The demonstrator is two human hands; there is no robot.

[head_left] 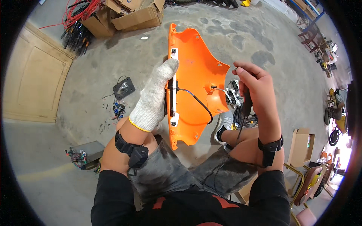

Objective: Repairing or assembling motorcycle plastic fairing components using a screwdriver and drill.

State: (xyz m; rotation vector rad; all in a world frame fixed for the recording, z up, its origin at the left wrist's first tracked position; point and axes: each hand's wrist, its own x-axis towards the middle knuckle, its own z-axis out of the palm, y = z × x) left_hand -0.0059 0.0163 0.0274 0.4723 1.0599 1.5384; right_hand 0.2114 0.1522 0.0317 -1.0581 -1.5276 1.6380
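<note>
"Inside the gloved left grip [154, 92], what's held?"

"The near edge of the orange shell [198, 75], closed on firmly, thumb by the white strip [175, 55], fingers hidden behind. The shell stands to that grip's right, hollow side showing."

"And the right grip [258, 86]?"

"Bare, past the shell's far edge and apart from it. Thumb and forefinger are pinched nearly together, seemingly on something small, too tiny to name. A dark tool [247, 104] sits under the palm; its kind I can't tell."

"What could go wrong?"

"If the left thumb slackens, the shell could pivot, being pinched at one edge; whether its low end rests on the lap, I can't tell. Right of that grip, the black cable [204, 106] curves loose; a snag could strain its joint."

"And the pinch?"

"Ease it, and whatever's there could drop among the lamps [234, 101] and wires [238, 117] below the right grip, hard to find."

"Farther out?"

"Left of the left grip, a black box [130, 83] on the floor [90, 71]; beyond it, cartons [137, 20]."
</note>
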